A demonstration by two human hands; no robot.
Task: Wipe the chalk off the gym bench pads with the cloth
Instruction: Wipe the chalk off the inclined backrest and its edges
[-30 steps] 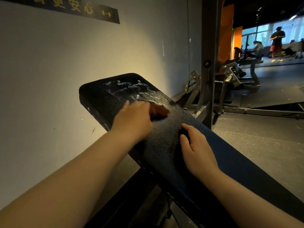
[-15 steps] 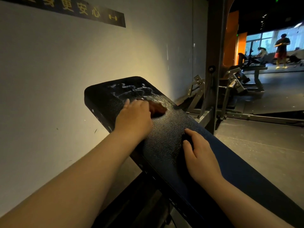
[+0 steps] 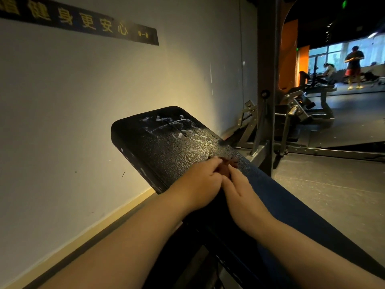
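At pad edge, left hand gripping cloth (chalk beyond)

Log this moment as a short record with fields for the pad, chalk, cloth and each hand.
bench pad: black, inclined, beside the wall
chalk marks: white, on the pad's upper end, beyond both hands
cloth: brown, on the pad, mostly hidden by the hands
left hand: grips the cloth
right hand: touches the cloth with straight fingers
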